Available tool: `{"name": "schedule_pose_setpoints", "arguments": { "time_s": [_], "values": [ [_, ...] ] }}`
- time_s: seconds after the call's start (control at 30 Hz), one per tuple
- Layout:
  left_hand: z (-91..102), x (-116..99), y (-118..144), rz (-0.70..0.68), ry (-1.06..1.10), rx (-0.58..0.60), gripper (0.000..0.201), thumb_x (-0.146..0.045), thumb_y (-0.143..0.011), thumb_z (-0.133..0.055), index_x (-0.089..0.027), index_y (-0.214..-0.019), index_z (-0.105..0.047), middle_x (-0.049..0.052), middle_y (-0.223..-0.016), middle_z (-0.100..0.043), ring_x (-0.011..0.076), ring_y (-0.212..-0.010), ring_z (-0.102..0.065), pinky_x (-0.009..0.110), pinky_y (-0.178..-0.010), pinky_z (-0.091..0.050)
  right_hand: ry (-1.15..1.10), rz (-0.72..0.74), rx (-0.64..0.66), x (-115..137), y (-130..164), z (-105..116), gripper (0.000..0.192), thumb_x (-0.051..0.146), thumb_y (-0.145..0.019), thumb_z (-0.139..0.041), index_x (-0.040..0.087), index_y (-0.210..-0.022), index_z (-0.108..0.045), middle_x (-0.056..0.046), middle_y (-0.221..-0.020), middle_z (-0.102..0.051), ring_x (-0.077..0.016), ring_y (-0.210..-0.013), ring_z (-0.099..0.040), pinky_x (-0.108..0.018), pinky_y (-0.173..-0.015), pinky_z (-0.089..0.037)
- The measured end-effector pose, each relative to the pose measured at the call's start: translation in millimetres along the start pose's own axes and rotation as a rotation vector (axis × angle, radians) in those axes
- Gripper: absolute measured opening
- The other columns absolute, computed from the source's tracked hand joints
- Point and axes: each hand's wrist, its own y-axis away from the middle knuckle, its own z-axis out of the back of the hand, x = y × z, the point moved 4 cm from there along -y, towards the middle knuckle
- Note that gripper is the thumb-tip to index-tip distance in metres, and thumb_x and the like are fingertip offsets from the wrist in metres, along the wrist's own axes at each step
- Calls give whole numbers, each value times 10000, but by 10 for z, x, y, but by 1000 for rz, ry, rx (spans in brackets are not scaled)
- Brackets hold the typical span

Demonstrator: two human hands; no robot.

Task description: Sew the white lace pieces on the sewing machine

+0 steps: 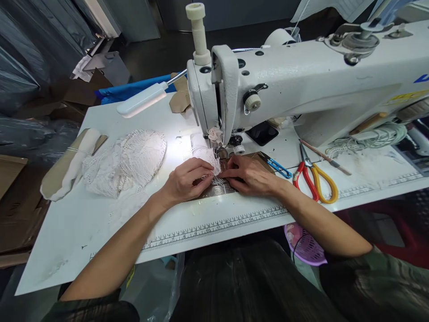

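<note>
White lace (208,154) lies under the needle area of a white sewing machine (288,74), on the metal plate (216,191). My left hand (189,179) pinches the lace edge from the left, its fingertips just in front of the presser foot. From the right, my right hand (250,175) has its thumb and fingers closed on the same lace, close to the left fingertips. A larger heap of white lace (134,161) rests on the table to the left. The exact fold between my fingertips is partly hidden.
Red and yellow handled pliers (315,179), blue thread snips (279,168), and a black phone (262,133) lie right of my hands. A lamp (142,99) hangs at left above the white table (77,237). Bundled insoles (72,163) sit far left. A purple basket (310,250) is below the edge.
</note>
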Motion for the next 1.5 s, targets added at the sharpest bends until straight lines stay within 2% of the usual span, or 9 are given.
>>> {"name": "schedule_pose_setpoints", "arguments": {
  "time_s": [0.13,0.23,0.37,0.47,0.7,0.93,1.1,1.33,1.5],
  "values": [
    [-114,-26,5,-51,-79,137,143,-161,-928,-570,-175,-840,-682,57,-890,-750,155,-796,-691,319,-714,-591,-74,2,16,-5,13,37,278,192,-857,-567,254,-1047,-760,-69,-995,-614,-193,-897,-571,-343,-788,-493],
    [-134,-33,11,-87,-105,193,131,-169,-939,-567,-176,-883,-685,51,-912,-755,151,-812,-692,316,-734,-579,-80,-73,-90,-64,25,35,333,197,-890,-528,220,-1168,-710,-85,-1075,-601,-180,-891,-580,-334,-791,-513],
    [-116,-33,11,-136,-131,192,91,-185,-936,-588,-161,-928,-675,53,-917,-752,151,-802,-685,310,-710,-557,15,-66,-139,-97,27,-47,416,157,-882,-499,207,-1266,-654,-104,-1083,-574,-192,-919,-564,-356,-814,-525],
    [-123,-38,13,-184,-163,193,99,-191,-933,-594,-167,-885,-678,48,-925,-751,150,-785,-682,310,-691,-538,23,-30,-127,-93,22,-94,415,125,-848,-508,213,-1210,-691,-101,-1055,-567,-201,-944,-551,-372,-839,-521],
    [-112,-72,14,-234,-241,167,116,-196,-928,-603,-173,-862,-696,47,-927,-751,148,-766,-678,314,-690,-520,-15,-53,-83,-83,32,-82,366,123,-863,-518,244,-1127,-740,-98,-1075,-557,-212,-985,-537,-371,-833,-500],
    [-119,-145,21,-161,-282,230,187,-230,-950,-542,-196,-894,-718,25,-870,-744,144,-759,-676,305,-688,-522,4,11,-79,-54,44,-44,356,135,-871,-533,246,-1133,-748,-91,-1039,-577,-188,-914,-547,-344,-780,-493],
    [-109,-198,15,-125,-291,203,197,-257,-917,-558,-166,-904,-732,48,-883,-743,162,-742,-666,312,-664,-509,51,19,-63,-53,20,-54,309,158,-892,-548,254,-1102,-754,-91,-1044,-578,-188,-937,-548,-341,-790,-505],
    [-100,-150,18,-90,-299,228,202,-263,-909,-557,-154,-946,-723,55,-901,-738,186,-768,-657,332,-693,-504,145,-21,-26,-39,-17,-48,331,141,-906,-532,242,-1147,-735,-101,-1044,-590,-182,-907,-550,-310,-754,-498],
    [-106,-113,23,-69,-307,261,227,-271,-919,-535,-143,-999,-704,79,-974,-732,203,-819,-658,352,-733,-504,237,-127,24,-59,-28,-84,345,215,-948,-513,252,-1246,-682,-116,-1046,-578,-191,-871,-549,-308,-720,-483]
  ]
}}
